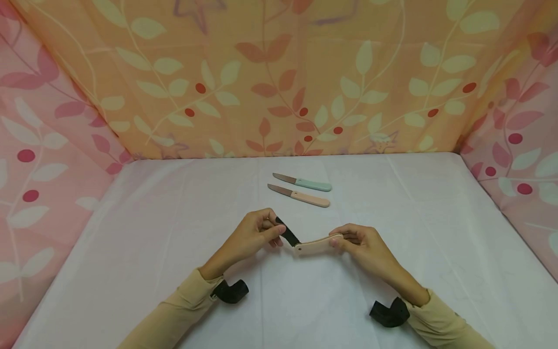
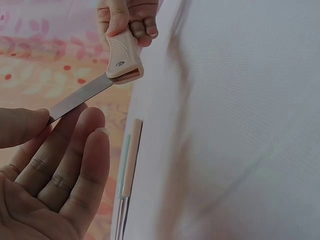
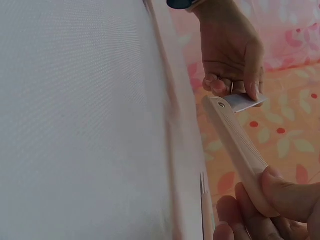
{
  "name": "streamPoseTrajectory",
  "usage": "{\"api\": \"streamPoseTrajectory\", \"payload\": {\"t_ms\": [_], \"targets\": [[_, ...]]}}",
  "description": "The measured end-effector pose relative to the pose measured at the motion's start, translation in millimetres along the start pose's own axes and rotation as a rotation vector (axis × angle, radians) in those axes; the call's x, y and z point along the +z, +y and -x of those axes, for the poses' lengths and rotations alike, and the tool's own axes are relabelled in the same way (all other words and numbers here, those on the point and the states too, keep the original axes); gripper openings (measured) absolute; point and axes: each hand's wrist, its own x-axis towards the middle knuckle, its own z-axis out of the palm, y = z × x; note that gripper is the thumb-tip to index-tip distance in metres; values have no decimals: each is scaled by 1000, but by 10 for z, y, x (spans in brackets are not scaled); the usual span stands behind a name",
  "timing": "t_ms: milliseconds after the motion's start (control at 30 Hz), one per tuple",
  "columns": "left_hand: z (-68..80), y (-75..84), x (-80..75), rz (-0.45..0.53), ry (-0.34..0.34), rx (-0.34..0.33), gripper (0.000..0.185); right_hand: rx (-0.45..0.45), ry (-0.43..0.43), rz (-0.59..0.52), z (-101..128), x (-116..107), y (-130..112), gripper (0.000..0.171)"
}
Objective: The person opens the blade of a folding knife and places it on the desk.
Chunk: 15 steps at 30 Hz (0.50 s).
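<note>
The left hand (image 1: pixel 253 236) pinches the blade (image 1: pixel 288 232) of a folding knife (image 1: pixel 310 243) between thumb and fingers, while the right hand (image 1: pixel 362 245) curls its grip round the beige handle (image 1: pixel 317 245). The knife is held in the air just above the white-covered bench (image 1: pixel 174 232), its blade angled up from the handle. Farther back on the bench lie a green-handled knife (image 1: pixel 302 182) and a pink-handled knife (image 1: pixel 299 195), side by side, well apart from the hands.
</note>
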Motion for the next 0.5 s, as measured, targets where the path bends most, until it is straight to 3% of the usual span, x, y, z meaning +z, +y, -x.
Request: {"api": "streamPoseTrajectory", "payload": {"t_ms": [500], "targets": [[-6,2,-62,71,-3,-8,14,-7,118,-91,-31,-52,55,28]]}}
